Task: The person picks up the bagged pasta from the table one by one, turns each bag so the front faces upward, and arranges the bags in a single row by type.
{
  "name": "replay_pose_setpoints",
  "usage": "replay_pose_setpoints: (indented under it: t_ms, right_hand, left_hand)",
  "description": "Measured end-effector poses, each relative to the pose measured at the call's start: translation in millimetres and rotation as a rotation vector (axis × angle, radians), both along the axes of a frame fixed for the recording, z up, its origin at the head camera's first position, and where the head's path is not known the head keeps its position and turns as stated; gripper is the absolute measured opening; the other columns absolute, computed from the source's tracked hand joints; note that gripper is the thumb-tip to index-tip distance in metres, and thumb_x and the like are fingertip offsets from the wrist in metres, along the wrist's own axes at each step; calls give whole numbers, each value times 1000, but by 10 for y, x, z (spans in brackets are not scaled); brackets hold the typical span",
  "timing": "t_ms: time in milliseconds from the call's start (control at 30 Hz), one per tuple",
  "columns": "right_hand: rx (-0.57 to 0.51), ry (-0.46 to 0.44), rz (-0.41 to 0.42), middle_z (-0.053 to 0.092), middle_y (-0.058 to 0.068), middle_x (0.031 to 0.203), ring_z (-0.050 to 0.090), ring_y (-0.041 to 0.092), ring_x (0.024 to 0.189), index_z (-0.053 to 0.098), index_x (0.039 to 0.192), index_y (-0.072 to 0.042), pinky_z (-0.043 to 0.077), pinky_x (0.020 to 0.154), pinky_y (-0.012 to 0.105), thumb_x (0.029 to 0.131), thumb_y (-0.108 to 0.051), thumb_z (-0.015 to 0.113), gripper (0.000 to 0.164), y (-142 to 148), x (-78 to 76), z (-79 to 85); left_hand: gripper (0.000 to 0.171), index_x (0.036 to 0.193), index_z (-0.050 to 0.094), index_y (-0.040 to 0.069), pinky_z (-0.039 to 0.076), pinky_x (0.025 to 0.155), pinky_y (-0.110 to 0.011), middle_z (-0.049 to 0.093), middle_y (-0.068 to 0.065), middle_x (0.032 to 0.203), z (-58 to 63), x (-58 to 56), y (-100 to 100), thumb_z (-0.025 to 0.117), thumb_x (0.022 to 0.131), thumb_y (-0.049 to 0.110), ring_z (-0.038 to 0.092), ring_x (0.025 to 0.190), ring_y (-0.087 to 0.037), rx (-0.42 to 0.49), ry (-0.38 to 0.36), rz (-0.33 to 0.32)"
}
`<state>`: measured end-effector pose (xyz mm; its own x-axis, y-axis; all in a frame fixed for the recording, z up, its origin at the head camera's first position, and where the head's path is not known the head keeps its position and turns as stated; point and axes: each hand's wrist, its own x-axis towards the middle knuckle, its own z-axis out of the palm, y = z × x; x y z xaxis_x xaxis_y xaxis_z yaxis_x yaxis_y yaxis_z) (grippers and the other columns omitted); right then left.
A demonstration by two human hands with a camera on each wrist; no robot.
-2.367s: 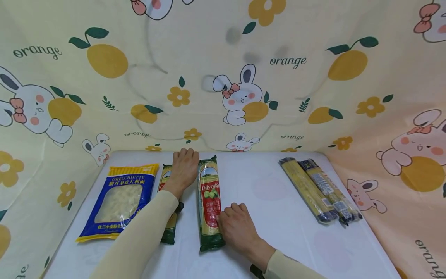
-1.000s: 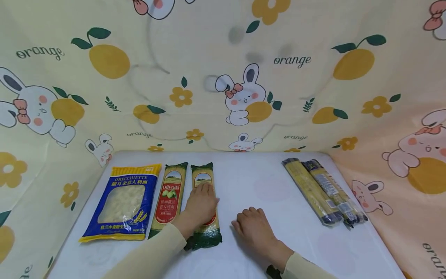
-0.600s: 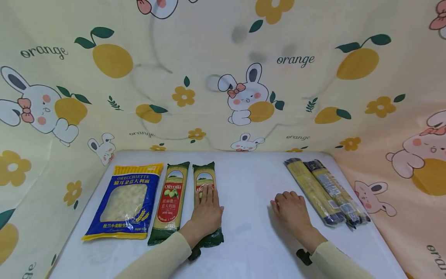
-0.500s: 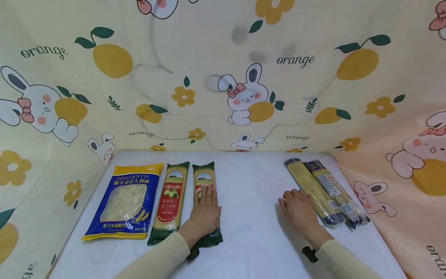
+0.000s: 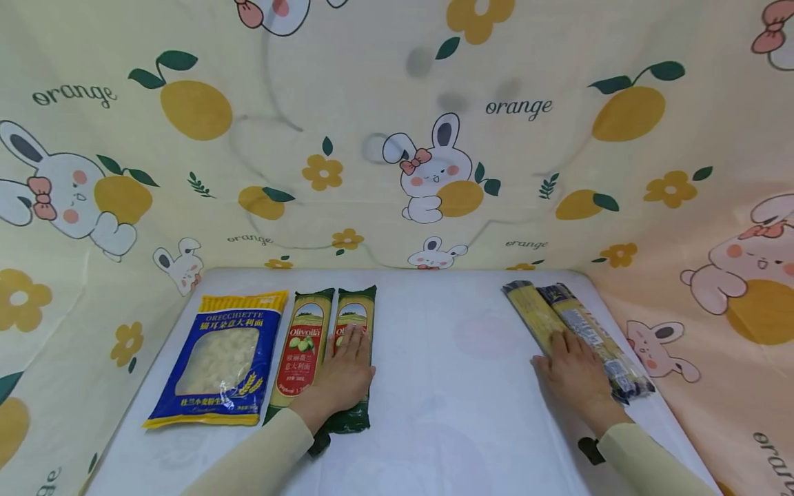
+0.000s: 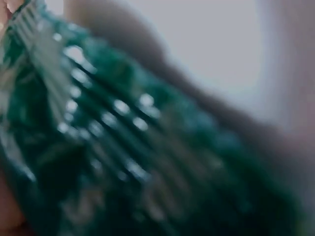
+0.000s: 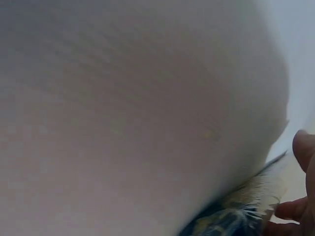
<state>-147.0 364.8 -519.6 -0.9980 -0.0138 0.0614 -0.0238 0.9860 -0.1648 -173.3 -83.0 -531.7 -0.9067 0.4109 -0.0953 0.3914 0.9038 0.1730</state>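
My left hand (image 5: 343, 375) lies with straight fingers on the right one of two green-ended Olivoilà spaghetti packets (image 5: 355, 303), covering its middle. The other Olivoilà packet (image 5: 302, 344) lies close along its left side. In the left wrist view the crinkled green end of a packet (image 6: 108, 128) fills much of the picture, blurred. At the right, my right hand (image 5: 573, 375) rests over the lower part of a clear-wrapped packet of long noodles (image 5: 532, 310), thumb out to its left. In the right wrist view the thumb (image 7: 304, 150) and fingers are beside the packet's dark end (image 7: 231, 216).
A blue and yellow orecchiette bag (image 5: 217, 358) lies at the left of the white table (image 5: 446, 386). A second long noodle packet (image 5: 592, 337) lies along the right of the first. A printed cloth (image 5: 347, 89) hangs behind and at both sides.
My left hand has slid the Olivoilà packet leftward, close to its neighbour. My right hand has moved away from the middle to the right, onto the near noodle packet.
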Motion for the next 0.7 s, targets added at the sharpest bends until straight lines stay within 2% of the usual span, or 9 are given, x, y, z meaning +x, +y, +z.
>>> replay_pose_setpoints:
  t_ms: [167, 433, 700]
  right_hand:
    - [-11, -50, -19, 21, 41, 163, 22, 66, 146, 23, 160, 11, 18, 115, 80, 107, -50, 55, 87, 22, 17, -67]
    - [-68, -91, -67, 8, 44, 165, 8, 69, 149, 10, 161, 15, 8, 117, 80, 108, -56, 49, 97, -50, 36, -136]
    - [-85, -143, -77, 8, 45, 165, 8, 68, 149, 9, 160, 18, 11, 117, 79, 109, -59, 41, 98, -206, -14, -105]
  left_hand:
    - [84, 167, 18, 0, 7, 129, -64, 13, -19, 176, -2, -7, -40, 55, 107, 46, 7, 164, -39, -1, -23, 46]
    - [85, 168, 15, 2, 5, 129, -63, 12, -18, 177, -37, -7, -1, 51, 108, 50, 5, 164, -38, -37, -28, 38]
    - [84, 167, 18, -1, 9, 129, -64, 14, -21, 176, -27, 6, -1, 54, 108, 47, 7, 164, -40, -22, -7, 27]
